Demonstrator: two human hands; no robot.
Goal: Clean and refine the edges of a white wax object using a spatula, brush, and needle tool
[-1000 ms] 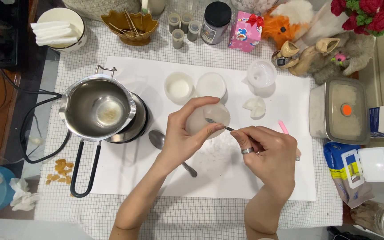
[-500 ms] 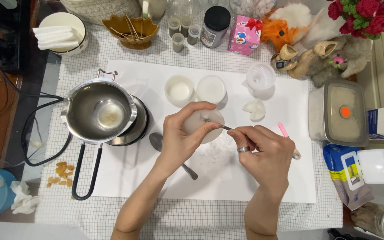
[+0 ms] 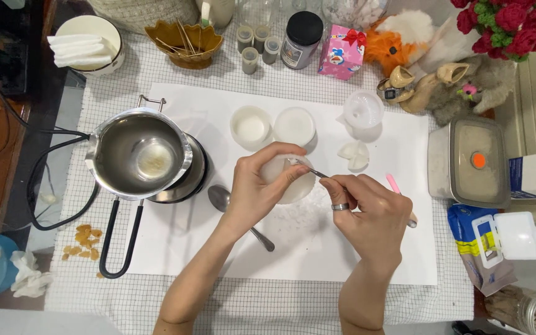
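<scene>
Left hand cups a round white cup; right hand pinches a thin tool pointing up-left.

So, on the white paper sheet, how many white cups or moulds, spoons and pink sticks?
White cups or moulds: 4 and the one in the left hand
Spoons: 1
Pink sticks: 1
Total: 6
</scene>
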